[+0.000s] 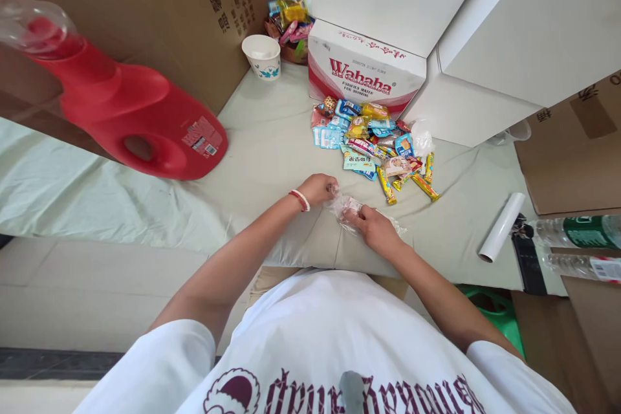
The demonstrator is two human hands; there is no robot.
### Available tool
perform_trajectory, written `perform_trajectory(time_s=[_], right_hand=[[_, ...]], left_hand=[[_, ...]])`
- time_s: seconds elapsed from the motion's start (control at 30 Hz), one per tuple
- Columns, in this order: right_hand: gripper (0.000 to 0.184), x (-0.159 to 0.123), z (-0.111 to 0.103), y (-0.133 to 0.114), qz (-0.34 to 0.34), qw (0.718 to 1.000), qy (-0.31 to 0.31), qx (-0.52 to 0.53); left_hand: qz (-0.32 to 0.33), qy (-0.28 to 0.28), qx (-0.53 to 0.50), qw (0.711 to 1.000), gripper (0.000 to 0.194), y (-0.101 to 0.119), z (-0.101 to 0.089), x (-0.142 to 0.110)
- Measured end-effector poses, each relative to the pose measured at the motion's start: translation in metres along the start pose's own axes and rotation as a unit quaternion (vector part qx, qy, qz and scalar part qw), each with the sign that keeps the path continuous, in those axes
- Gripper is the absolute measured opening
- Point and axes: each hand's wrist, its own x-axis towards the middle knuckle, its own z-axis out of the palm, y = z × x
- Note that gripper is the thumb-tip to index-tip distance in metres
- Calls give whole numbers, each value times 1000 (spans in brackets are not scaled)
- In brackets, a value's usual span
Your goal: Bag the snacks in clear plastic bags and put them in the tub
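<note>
Near the table's front edge, my left hand (317, 190) is closed, pinching the gathered end of a clear plastic bag (345, 207). My right hand (377, 228) grips the same bag from the right, fingers over a pinkish packet inside it that I cannot identify. Loose film trails out to the right beneath this hand. Just beyond both hands lies a pile of small wrapped snacks (361, 142) in blue, yellow, pink and pale green. Some narrow yellow sticks (425, 186) lie at its right side, and a crumpled clear bag (422, 139) rests against the pile.
A Wahaba-like red and white carton (363, 71) stands behind the pile. To its left are a paper cup (262, 57) and a basket of snacks (294, 29). A big red jug (140, 110) is at left. A white roll (502, 228) and plastic bottles (582, 233) lie right.
</note>
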Motion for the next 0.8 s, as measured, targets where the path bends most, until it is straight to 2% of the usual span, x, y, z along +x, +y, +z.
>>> perform_trajectory(time_s=[0.07,0.13,0.23,0.3,0.37,0.4,0.5,0.57,0.6,0.67,0.73,0.8], right_hand=[[48,-2,4,-1,-5,1000,1,11],[47,-4,6,-1,-3,999,9,40],[44,-11,8,-1,-18,993,53,108],[42,-20,10,3,-50,981,83,168],[40,-31,13,10,-49,964,116,236],[39,-37,15,14,-14,955,147,259],[39,-48,21,26,173,919,268,233],[44,-50,23,32,248,910,288,167],[43,-50,23,34,258,915,276,140],[29,-49,22,36,254,926,259,109],[20,-49,19,35,239,925,272,117],[22,-50,17,34,214,920,283,165]], left_hand=[[-6,-24,-23,999,6,2,-12,-7],[-14,-45,-94,994,12,13,-7,-16],[-37,-91,-235,967,18,34,24,-28],[-54,-72,-252,964,24,45,50,-31],[-26,-13,-175,984,29,50,72,-33],[4,15,-111,994,30,51,79,-35],[94,45,84,991,28,53,93,-41],[113,52,149,981,31,55,97,-46],[113,70,167,977,29,57,98,-48],[88,128,194,969,31,57,99,-49],[42,179,213,960,55,55,98,-47],[-4,180,215,960,65,50,95,-43]])
